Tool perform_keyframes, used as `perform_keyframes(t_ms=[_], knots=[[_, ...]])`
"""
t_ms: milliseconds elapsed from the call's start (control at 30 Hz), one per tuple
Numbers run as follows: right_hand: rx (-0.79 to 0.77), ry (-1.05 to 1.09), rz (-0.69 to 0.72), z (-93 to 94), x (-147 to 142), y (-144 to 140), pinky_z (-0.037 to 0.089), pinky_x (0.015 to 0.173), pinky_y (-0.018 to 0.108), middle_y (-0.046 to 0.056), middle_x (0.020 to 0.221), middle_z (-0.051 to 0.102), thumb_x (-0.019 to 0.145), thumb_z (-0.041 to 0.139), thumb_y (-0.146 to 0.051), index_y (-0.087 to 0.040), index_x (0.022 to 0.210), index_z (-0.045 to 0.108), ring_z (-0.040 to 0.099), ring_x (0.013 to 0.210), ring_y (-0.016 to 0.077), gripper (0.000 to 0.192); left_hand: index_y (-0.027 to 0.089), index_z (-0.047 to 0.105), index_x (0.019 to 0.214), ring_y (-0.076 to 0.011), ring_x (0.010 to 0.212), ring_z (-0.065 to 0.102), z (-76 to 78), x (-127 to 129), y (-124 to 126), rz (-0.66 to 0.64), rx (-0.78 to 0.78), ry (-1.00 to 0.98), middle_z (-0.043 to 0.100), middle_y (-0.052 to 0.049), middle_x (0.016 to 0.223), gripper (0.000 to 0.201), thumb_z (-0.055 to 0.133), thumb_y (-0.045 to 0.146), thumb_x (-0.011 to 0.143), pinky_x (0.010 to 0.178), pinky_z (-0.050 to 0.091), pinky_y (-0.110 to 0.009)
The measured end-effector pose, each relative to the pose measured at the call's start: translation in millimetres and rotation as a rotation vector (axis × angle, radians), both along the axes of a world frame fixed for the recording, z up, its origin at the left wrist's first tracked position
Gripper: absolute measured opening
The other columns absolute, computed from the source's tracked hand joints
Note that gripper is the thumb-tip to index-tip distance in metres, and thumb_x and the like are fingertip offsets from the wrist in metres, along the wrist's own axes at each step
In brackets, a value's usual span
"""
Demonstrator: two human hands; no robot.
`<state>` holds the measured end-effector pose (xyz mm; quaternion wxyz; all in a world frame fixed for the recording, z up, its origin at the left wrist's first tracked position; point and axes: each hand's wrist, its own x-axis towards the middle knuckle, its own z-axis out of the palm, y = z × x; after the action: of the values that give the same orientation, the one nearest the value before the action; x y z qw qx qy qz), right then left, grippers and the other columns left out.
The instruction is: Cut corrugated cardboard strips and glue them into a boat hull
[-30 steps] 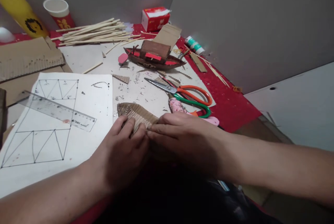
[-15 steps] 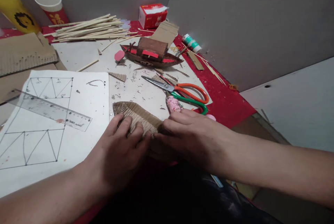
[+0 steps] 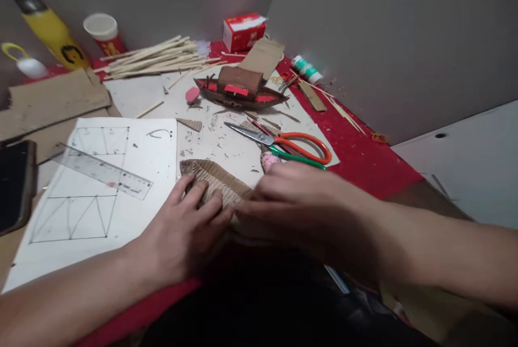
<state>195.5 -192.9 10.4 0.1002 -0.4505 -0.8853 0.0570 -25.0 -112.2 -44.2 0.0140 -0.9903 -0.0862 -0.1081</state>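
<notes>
At lower centre, the left hand (image 3: pixel 184 233) and right hand (image 3: pixel 307 209) still press flat, fingers spread, on the corrugated cardboard piece (image 3: pixel 214 181); the right has slid slightly left along it, suggesting smoothing continues. Beyond lie the scissors (image 3: pixel 283 144) and model boat (image 3: pixel 240 90), unmoved.

The bare left hand (image 3: pixel 184 231) is laid palm down, its back turned up to the camera and its fingers (image 3: pixel 194 196) spread and pointed toward one o'clock. The left forearm is stretched back toward eight o'clock, out of the lower left corner of the view. The bare right hand (image 3: pixel 307 206) is likewise held flat, palm down, with its fingers (image 3: pixel 254 208) extended toward nine o'clock; its outline is blurred. The fingertips of both hands are brought close together, nearly meeting. The right forearm is run off toward four o'clock, past the right edge.
</notes>
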Motion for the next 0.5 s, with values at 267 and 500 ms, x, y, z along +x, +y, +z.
perform_keyframes(t_ms=[267, 500], knots=[[0.170, 0.455, -0.435, -25.3, 65, -67, 0.049, 0.057, 0.033, 0.005, 0.090, 0.060, 0.092, 0.056, -0.014, -0.032, 0.129, 0.056, 0.061, 0.074, 0.0211, 0.041, 0.010, 0.063, 0.118, -0.0300, 0.105, 0.062, 7.7, -2, -13, 0.000, 0.163, -0.031, 0.069, -0.015, 0.113, 0.033, 0.051, 0.026, 0.093, 0.103, 0.038, -0.052], [0.294, 0.555, -0.521, -44.2, 78, -83, 0.054, 0.065, 0.036, 0.003, 0.093, 0.065, 0.091, 0.057, -0.013, -0.036, 0.120, 0.060, 0.064, 0.075, 0.0222, 0.037, 0.010, 0.066, 0.100, -0.0230, 0.085, 0.067, 15.5, 11, -28, 0.096, 0.235, -0.115, 0.074, -0.011, 0.097, 0.017, 0.052, 0.012, 0.092, 0.094, 0.045, -0.047]])
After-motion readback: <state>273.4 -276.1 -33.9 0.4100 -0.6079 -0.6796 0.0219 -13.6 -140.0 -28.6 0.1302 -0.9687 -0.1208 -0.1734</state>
